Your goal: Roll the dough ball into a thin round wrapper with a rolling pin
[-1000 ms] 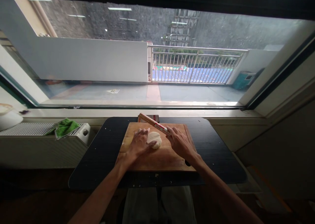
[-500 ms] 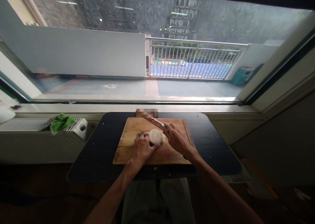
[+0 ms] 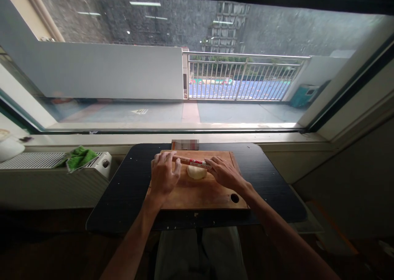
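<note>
A round, flattened piece of pale dough [image 3: 197,173] lies on the wooden cutting board [image 3: 197,196]. Just above it, a thin rolling pin [image 3: 193,162] with a red and white label crosses the dough's far edge. Whether the pin presses on the dough is hard to tell. My left hand [image 3: 164,174] has its fingers over the pin's left end, with the thumb towards the dough. Around the pin's right end my right hand [image 3: 222,172] is closed, to the right of the dough.
Under the board is a dark table [image 3: 120,189] with rounded corners and small crumbs. A partly blurred packet [image 3: 184,145] sits behind the board. To the left, a green cloth [image 3: 80,158] drapes over a radiator [image 3: 61,187]. A windowsill [image 3: 147,138] runs along the far side.
My left hand has left the dough and moved to the pin's left end. The pin has swung from a slant to nearly level, over the dough's far edge.
</note>
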Motion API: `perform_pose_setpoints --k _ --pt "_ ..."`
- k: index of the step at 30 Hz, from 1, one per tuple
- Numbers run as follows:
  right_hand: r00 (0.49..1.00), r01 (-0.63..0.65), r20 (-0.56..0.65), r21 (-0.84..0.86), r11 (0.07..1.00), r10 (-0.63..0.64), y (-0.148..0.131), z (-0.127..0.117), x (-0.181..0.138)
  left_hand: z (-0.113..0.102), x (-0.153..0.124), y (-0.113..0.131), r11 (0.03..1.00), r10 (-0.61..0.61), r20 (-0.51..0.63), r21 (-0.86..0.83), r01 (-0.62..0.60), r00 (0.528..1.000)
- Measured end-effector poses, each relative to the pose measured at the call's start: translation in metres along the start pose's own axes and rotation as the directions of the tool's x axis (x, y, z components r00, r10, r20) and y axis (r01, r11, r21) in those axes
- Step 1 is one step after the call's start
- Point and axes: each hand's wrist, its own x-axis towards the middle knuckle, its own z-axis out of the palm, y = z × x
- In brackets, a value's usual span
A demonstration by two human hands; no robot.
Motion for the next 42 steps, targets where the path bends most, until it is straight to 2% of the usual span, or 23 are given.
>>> perform_pose_setpoints --k 3,5,9,14,17,23,28,38,42 --pt "0.997 0.078 0.019 -0.032 0.996 -0.078 0.004 0.002 -0.001 0.011 0.024 -0.010 0.994 0.093 0.198 0.043 -0.104 0.976" --pt "0.995 0.097 0.030 -0.039 0.995 -0.096 0.006 0.000 -0.004 0.024 0.035 -0.011 0.991 0.101 0.309 0.057 -0.124 0.946" --pt "0.998 0.060 0.024 0.029 0.998 -0.061 0.002 -0.007 -0.007 0.047 0.039 -0.010 0.988 0.078 0.440 0.086 -0.129 0.895" --pt "0.978 -0.205 0.037 0.036 0.978 0.204 -0.015 -0.001 0.006 0.060 0.032 -0.012 0.967 0.141 0.462 0.126 -0.222 0.876" --pt "0.963 -0.269 -0.003 -0.066 0.961 0.270 -0.023 0.013 0.017 0.062 0.033 -0.009 0.950 0.177 0.509 0.135 -0.282 0.842" --pt "0.956 -0.279 -0.125 -0.116 0.953 0.264 -0.026 0.037 0.016 0.064 0.033 0.002 0.945 0.207 0.439 0.140 -0.294 0.874" --pt "0.951 -0.283 -0.159 -0.116 0.952 0.263 -0.018 0.039 0.023 0.062 0.039 0.006 0.955 0.204 0.405 0.119 -0.273 0.891" --pt "0.954 -0.295 0.055 -0.032 0.955 0.296 0.011 0.021 0.070 0.084 0.078 0.000 0.968 0.143 0.423 0.128 -0.215 0.895" --pt "0.958 -0.265 0.113 -0.005 0.964 0.264 0.022 0.023 0.082 0.093 0.092 0.000 0.973 0.092 0.480 0.144 -0.181 0.873"
